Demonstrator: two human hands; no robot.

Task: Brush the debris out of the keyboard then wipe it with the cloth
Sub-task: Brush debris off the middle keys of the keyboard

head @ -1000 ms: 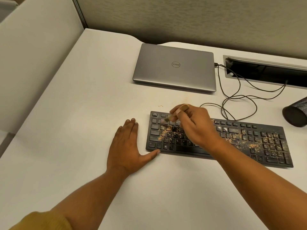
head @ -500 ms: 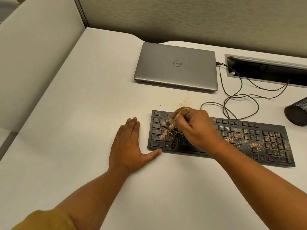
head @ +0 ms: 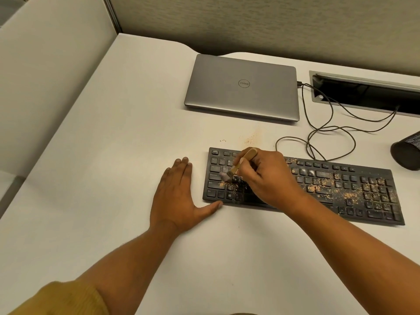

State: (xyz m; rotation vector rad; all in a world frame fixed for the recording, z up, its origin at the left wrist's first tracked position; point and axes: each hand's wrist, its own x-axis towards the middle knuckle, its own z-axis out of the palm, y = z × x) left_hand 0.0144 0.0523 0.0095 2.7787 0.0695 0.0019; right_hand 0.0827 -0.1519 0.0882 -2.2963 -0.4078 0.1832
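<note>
Head view. Black keyboard (head: 341,189) lies low and slightly angled in the centre-right of the frame, on a white desk (head: 113,155).

Right hand (head: 266,178) sits over the keyboard's left-middle keys, fingers curled round a small brush (head: 244,161). The wooden handle tilts up and right. The pale bristles point down-left and touch the keys in the left block.

Left hand (head: 179,201) lies flat on the desk just left of the keyboard, fingers straight and together, holding nothing. Its thumb tip touches the keyboard's near-left corner.

Tan crumb-like debris (head: 347,195) is thick over the right half of the keys and lighter around the bristles. A faint dusting (head: 252,137) lies on the desk just beyond the keyboard's far edge.

Edges and room:
- Broad bare desk to the left and toward the bottom of the frame.
- Closed grey laptop (head: 242,87), matte metal with rounded corners, above the keyboard and well apart from it.
- Thin dark cable (head: 329,133) loops between the laptop's right side, the keyboard's far edge and a rectangular metal-framed slot (head: 363,76) at upper right.
- Dark mesh cup (head: 406,153) at the right edge, near the keyboard's far-right corner.
- Mustard knit sleeve (head: 56,298) at lower left.
</note>
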